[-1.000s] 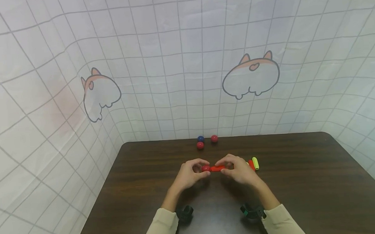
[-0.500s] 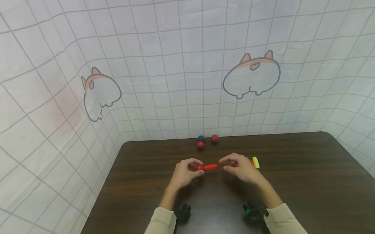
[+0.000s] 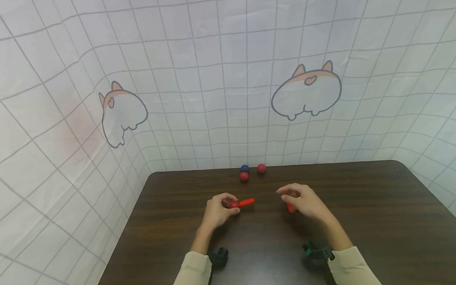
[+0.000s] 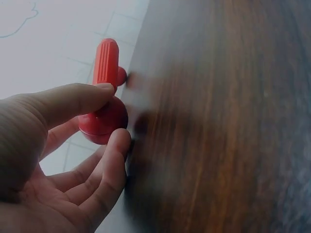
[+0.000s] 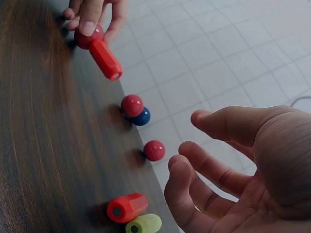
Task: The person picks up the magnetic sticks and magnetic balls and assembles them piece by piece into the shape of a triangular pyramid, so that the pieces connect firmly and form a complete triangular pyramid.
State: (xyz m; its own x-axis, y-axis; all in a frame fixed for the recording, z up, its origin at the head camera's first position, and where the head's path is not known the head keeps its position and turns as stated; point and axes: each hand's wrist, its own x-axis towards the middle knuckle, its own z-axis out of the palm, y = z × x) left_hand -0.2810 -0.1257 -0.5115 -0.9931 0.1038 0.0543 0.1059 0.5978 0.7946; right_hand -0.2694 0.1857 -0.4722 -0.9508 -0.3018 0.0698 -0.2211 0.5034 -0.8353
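My left hand (image 3: 215, 213) pinches a red ball (image 4: 104, 121) between thumb and fingers, close over the table. Joined to the ball is a ridged red magnetic rod (image 4: 106, 63), its far end sticking out freely to the right in the head view. My right hand (image 3: 307, 203) hovers to the right with fingers apart and loosely bent, nothing between them. Below it lie another red rod (image 5: 127, 207) and a yellow-green rod (image 5: 144, 224), side by side, with dark round tips. In the head view my right hand covers most of these rods.
Near the back edge of the dark wooden table (image 3: 170, 211) sit a blue ball (image 3: 245, 168), a red ball (image 3: 244, 176) right in front of it, and another red ball (image 3: 261, 168) to their right. A white checked cloth (image 3: 226, 96) hangs behind the table.
My left hand has moved left with the ball and rod. My right hand has let go of that rod's other end and moved right, over the loose rods.
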